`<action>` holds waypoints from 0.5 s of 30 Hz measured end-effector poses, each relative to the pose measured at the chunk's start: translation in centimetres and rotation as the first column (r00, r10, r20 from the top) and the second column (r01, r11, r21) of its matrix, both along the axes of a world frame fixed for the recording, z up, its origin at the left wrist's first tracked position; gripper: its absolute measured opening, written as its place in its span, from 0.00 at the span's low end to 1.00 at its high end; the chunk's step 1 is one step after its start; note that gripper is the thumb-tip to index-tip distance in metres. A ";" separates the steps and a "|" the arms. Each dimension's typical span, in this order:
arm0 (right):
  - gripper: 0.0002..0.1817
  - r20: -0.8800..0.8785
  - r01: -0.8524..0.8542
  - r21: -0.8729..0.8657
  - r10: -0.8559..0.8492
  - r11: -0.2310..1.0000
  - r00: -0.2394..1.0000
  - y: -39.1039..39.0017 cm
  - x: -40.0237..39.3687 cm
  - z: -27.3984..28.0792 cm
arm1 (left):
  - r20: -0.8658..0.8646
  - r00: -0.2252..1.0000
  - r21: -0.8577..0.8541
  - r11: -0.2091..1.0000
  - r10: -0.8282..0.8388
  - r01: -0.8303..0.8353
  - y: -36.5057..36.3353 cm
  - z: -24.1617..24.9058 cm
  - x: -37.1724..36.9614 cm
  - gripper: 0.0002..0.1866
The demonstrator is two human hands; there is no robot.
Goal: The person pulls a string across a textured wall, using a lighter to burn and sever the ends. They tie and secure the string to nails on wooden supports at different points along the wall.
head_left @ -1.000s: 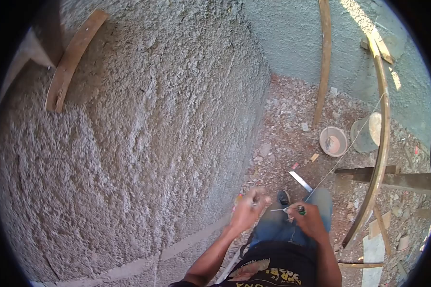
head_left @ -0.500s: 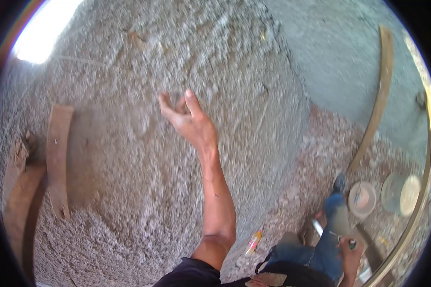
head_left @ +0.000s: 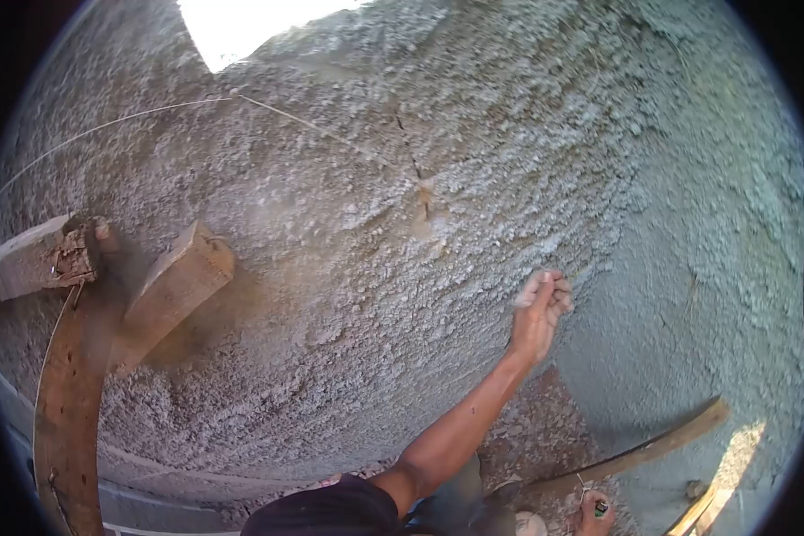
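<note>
My left hand [head_left: 543, 308] is raised against the rough, wet-looking plastered wall [head_left: 366, 268], near the inner corner. Its fingers are curled together; whatever they may pinch is too small to make out. Low at the right edge of my body, my right hand [head_left: 594, 516] is closed around a small dark object with a green part [head_left: 601, 509]. A short pale string [head_left: 582, 484] shows beside that hand. Higher on the wall, a thin line [head_left: 308, 123] runs from a small knob down toward a crack with a brownish patch [head_left: 422, 201].
Wooden beams [head_left: 179, 286] stand at the left, close to the wall, with a long nailed board [head_left: 67, 411] below them. Another curved-looking plank [head_left: 634, 456] leans at the lower right. Rubble [head_left: 545, 420] covers the floor by the corner. A bright opening [head_left: 259, 27] is at the top.
The view has swung up and to the right. My left hand has gone from loosely spread fingers to a curled grip, now near the corner. My right hand still holds the small object.
</note>
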State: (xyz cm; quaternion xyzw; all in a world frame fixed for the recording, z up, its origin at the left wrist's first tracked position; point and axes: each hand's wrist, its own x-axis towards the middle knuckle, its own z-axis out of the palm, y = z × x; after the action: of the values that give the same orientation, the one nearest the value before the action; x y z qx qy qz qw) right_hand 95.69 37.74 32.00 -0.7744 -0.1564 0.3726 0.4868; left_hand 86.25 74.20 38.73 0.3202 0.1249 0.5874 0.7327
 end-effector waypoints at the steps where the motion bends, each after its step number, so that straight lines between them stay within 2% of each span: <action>1: 0.16 -0.009 -0.040 -0.022 0.040 0.999 0.999 1.8 0.7 1.3 | -0.035 0.999 -0.005 1.000 -0.020 0.020 1.3 0.8 1.8 0.14; 2: 0.17 0.121 -0.017 -0.094 0.028 0.995 0.992 2.8 1.3 0.2 | -0.075 0.996 -0.012 0.999 -0.044 0.043 2.6 1.4 3.7 0.15; 3: 0.17 0.139 -0.032 -0.081 0.043 0.996 0.989 3.9 1.8 0.0 | -0.049 0.994 -0.012 0.995 -0.097 0.096 4.0 2.1 5.5 0.15; 5: 0.19 -0.182 0.022 0.277 0.030 0.961 0.983 5.4 2.4 -0.3 | -0.013 0.989 -0.006 0.989 -0.145 0.145 6.5 3.6 8.9 0.16; 8: 0.20 -0.099 -0.070 0.223 0.094 0.972 0.991 6.3 3.9 -1.3 | 0.035 0.970 0.059 0.969 -0.240 0.238 9.7 6.5 12.6 0.17; 11: 0.18 0.064 -0.032 0.287 0.014 0.957 0.998 7.0 3.4 -2.2 | -0.001 0.961 0.029 0.960 -0.277 0.277 12.0 7.4 14.2 0.17; 12: 0.16 0.114 0.035 0.183 -0.056 0.983 0.992 8.3 1.0 3.2 | -0.038 0.964 0.001 0.964 -0.264 0.265 12.7 7.1 14.6 0.16; 13: 0.16 0.111 0.077 0.164 -0.096 0.983 0.989 8.6 1.0 3.3 | -0.079 0.961 -0.035 0.964 -0.266 0.264 12.8 6.6 15.3 0.16; 15: 0.11 -0.173 0.202 0.400 -0.142 0.894 0.975 9.0 1.2 1.2 | -0.119 0.963 -0.094 0.969 -0.241 0.230 13.7 5.7 16.5 0.16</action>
State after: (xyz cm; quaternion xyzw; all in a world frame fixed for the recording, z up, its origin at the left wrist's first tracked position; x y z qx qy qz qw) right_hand 96.86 46.76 33.18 -0.6361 -0.1285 0.3393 0.6810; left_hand 102.78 87.89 44.39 0.3409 0.1561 0.4688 0.7998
